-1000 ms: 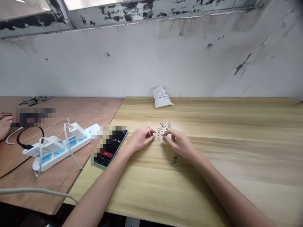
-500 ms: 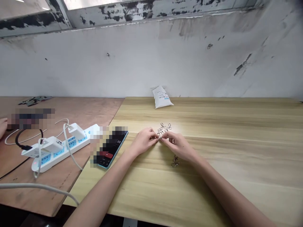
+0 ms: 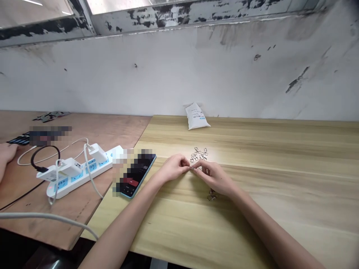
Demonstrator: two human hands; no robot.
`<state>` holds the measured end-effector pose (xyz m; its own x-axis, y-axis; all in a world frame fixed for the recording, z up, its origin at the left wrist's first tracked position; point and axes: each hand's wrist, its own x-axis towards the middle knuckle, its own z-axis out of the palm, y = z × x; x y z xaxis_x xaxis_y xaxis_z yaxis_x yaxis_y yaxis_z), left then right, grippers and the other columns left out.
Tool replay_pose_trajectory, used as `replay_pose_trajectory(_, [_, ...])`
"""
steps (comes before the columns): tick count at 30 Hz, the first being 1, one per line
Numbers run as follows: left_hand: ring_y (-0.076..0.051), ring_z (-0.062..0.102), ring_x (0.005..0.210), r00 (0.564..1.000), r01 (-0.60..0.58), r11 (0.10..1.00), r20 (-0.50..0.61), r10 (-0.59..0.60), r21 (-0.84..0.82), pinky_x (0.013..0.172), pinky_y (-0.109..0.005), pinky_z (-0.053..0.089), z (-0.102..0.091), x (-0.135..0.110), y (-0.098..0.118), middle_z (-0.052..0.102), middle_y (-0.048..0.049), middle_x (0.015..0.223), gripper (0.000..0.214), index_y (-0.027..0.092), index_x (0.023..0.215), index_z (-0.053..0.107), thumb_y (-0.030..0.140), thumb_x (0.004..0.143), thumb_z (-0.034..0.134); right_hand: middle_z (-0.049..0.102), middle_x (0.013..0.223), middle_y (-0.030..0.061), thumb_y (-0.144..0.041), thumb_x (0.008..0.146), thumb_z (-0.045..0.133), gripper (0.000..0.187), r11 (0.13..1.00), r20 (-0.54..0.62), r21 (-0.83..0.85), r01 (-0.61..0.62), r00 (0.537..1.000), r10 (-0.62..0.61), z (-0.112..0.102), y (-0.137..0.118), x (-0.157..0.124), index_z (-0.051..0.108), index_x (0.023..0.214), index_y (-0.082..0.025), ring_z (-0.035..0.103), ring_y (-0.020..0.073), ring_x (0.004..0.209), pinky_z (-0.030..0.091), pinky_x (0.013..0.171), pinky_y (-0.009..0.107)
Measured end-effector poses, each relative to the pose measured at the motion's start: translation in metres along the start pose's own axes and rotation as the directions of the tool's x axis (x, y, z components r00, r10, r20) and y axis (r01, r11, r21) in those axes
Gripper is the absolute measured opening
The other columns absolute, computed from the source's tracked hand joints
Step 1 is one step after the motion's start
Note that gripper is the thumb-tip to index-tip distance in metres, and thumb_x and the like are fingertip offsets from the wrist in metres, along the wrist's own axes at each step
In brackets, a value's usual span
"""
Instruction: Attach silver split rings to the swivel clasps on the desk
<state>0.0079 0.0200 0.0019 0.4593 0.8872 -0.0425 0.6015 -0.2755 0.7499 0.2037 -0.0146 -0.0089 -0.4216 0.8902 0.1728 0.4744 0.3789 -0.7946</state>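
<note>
My left hand [image 3: 175, 168] and my right hand [image 3: 214, 177] meet over the wooden table, fingertips pinched together. Between them is a small silver metal clasp [image 3: 192, 167], mostly covered by the fingers; its exact shape is hard to make out. Just beyond the fingertips lies a loose cluster of silver lobster clasps with rings [image 3: 202, 157]. A smaller group of similar clasps [image 3: 212, 195] rests below my right hand, partly hidden by it.
A phone [image 3: 137, 175] with a lit screen lies left of my left forearm. Farther left, a white power strip [image 3: 84, 173] with plugs and cables sits on a brown table. A white labelled packet [image 3: 197, 116] stands near the wall. Another person's hand [image 3: 7, 153] shows at the left edge.
The whole view has shifted slightly, so things appear farther right. Both hands stay pinched together, a little farther from the clasp cluster and nearer to me.
</note>
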Motion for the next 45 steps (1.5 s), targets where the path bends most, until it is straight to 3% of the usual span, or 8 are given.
replay_pose_trajectory(5, [-0.018, 0.062, 0.073, 0.998, 0.043, 0.999, 0.044, -0.042, -0.011, 0.062, -0.025, 0.043, -0.003, -0.002, 0.005, 0.071, -0.0051, 0.081, 0.02, 0.015, 0.087, 0.072, 0.03, 0.078, 0.061, 0.039, 0.053, -0.0063, -0.041, 0.093, 0.05, 0.028, 1.0, 0.004, 0.0, 0.028, 1.0, -0.028, 0.0, -0.001, -0.001, 0.066, 0.094, -0.019, 0.033, 0.0099, 0.048, 0.025, 0.048, 0.024])
replay_pose_trajectory(13, [-0.018, 0.062, 0.076, 0.995, 0.046, 0.998, 0.086, -0.043, -0.039, 0.066, -0.025, 0.045, -0.004, -0.003, -0.001, 0.07, -0.0052, 0.084, 0.017, 0.015, 0.086, 0.07, 0.027, 0.075, 0.065, 0.054, 0.07, -0.0009, -0.042, 0.094, 0.048, 0.028, 0.997, 0.063, 0.053, 0.05, 0.997, -0.053, 0.001, -0.004, 0.0, 0.065, 0.093, -0.02, 0.037, 0.0106, 0.054, 0.03, 0.051, 0.024])
replay_pose_trajectory(19, [-0.014, 0.054, 0.069, 0.992, -0.066, 0.997, 0.106, 0.07, -0.039, 0.062, -0.023, 0.041, -0.006, -0.004, 0.002, 0.064, -0.0021, 0.078, 0.02, 0.017, 0.094, 0.071, 0.024, 0.08, 0.059, 0.063, 0.085, 0.0032, -0.042, 0.095, 0.049, 0.028, 0.995, 0.096, 0.076, 0.061, 0.993, -0.069, -0.001, -0.005, 0.0, 0.065, 0.089, -0.02, 0.048, 0.0126, 0.065, 0.037, 0.058, 0.025])
replay_pose_trajectory(22, [-0.013, 0.053, 0.069, 0.986, -0.102, 0.994, 0.131, 0.105, -0.03, 0.061, -0.023, 0.039, -0.006, -0.004, 0.002, 0.063, -0.0021, 0.077, 0.018, 0.017, 0.09, 0.071, 0.023, 0.081, 0.057, 0.064, 0.082, 0.0022, -0.042, 0.095, 0.049, 0.028, 0.997, 0.105, 0.06, 0.052, 0.993, -0.058, -0.005, -0.007, -0.001, 0.066, 0.092, -0.02, 0.046, 0.0117, 0.061, 0.035, 0.056, 0.024])
replay_pose_trajectory(31, [-0.015, 0.058, 0.069, 0.994, -0.042, 0.999, 0.1, 0.043, -0.007, 0.062, -0.024, 0.042, -0.004, -0.005, -0.001, 0.067, -0.002, 0.078, 0.014, 0.017, 0.085, 0.066, 0.025, 0.079, 0.057, 0.053, 0.062, -0.0017, -0.04, 0.094, 0.05, 0.025, 0.999, -0.059, -0.049, 0.003, 0.998, -0.006, -0.008, 0.0, 0.002, 0.066, 0.092, -0.02, 0.042, 0.0125, 0.054, 0.033, 0.052, 0.025])
replay_pose_trajectory(36, [-0.014, 0.055, 0.067, 0.995, -0.062, 0.998, 0.074, 0.063, -0.017, 0.06, -0.023, 0.042, -0.009, -0.006, 0.001, 0.062, -0.0003, 0.076, 0.017, 0.017, 0.094, 0.064, 0.024, 0.078, 0.061, 0.059, 0.069, 0.0001, -0.038, 0.093, 0.051, 0.023, 0.996, -0.073, -0.089, 0.014, 0.997, -0.021, -0.005, 0.004, 0.003, 0.065, 0.089, -0.019, 0.045, 0.0119, 0.054, 0.035, 0.054, 0.026])
replay_pose_trajectory(41, [-0.014, 0.055, 0.069, 0.983, -0.169, 0.982, 0.083, 0.162, 0.085, 0.062, -0.023, 0.041, -0.011, -0.006, 0.0, 0.061, -0.0009, 0.078, 0.011, 0.019, 0.088, 0.068, 0.025, 0.083, 0.06, 0.059, 0.064, -0.0012, -0.039, 0.094, 0.05, 0.025, 0.997, -0.038, -0.045, -0.06, 0.998, 0.059, -0.006, 0.001, 0.002, 0.067, 0.093, -0.02, 0.039, 0.0115, 0.051, 0.03, 0.05, 0.025])
replay_pose_trajectory(45, [-0.014, 0.056, 0.072, 0.96, -0.279, 0.941, 0.073, 0.27, 0.193, 0.065, -0.024, 0.04, -0.008, -0.005, -0.003, 0.061, -0.0025, 0.084, 0.014, 0.02, 0.087, 0.07, 0.025, 0.088, 0.057, 0.066, 0.078, 0.0015, -0.04, 0.094, 0.049, 0.027, 0.997, -0.001, 0.065, -0.036, 0.999, 0.037, -0.006, -0.001, 0.002, 0.068, 0.093, -0.02, 0.044, 0.0113, 0.057, 0.034, 0.053, 0.025])
